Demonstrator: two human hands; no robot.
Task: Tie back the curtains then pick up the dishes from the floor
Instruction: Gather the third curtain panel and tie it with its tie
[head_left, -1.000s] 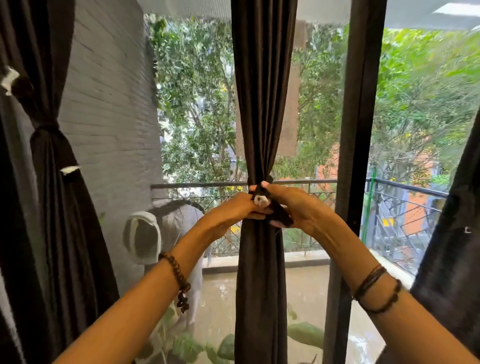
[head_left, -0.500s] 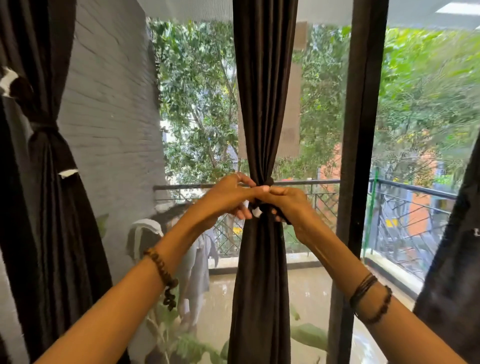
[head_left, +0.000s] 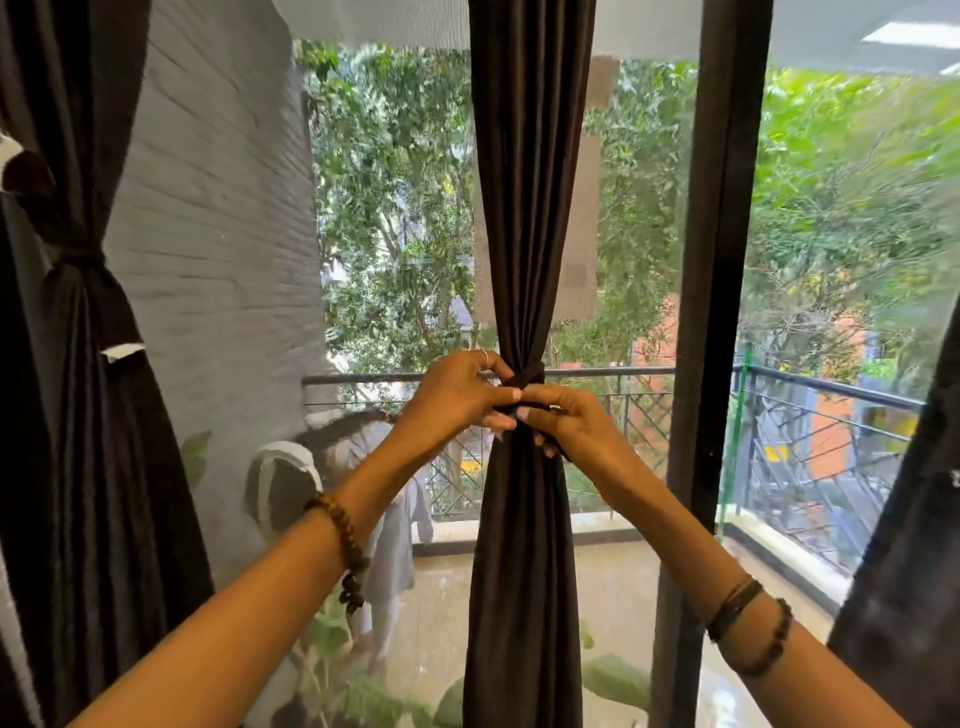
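A dark brown curtain (head_left: 527, 208) hangs in the middle of the window, gathered narrow at waist height by a dark tie-back band (head_left: 527, 375). My left hand (head_left: 457, 397) and my right hand (head_left: 566, 421) meet at that gathered spot, fingertips touching. Both pinch the ends of the band against the cloth. The knot itself is partly hidden by my fingers. A second dark curtain (head_left: 88, 415) at the left is tied with its own band (head_left: 78, 257). No dishes are in view.
A dark window frame post (head_left: 717, 312) stands just right of the middle curtain. Another dark curtain (head_left: 914, 545) hangs at the far right edge. Behind the glass are a balcony railing (head_left: 649, 371), a grey brick wall (head_left: 218, 260) and trees.
My hands have risen slightly and shifted on the tie-back; the left hand's fingers now curl over the top of the band. The view has moved a little closer to the curtain.
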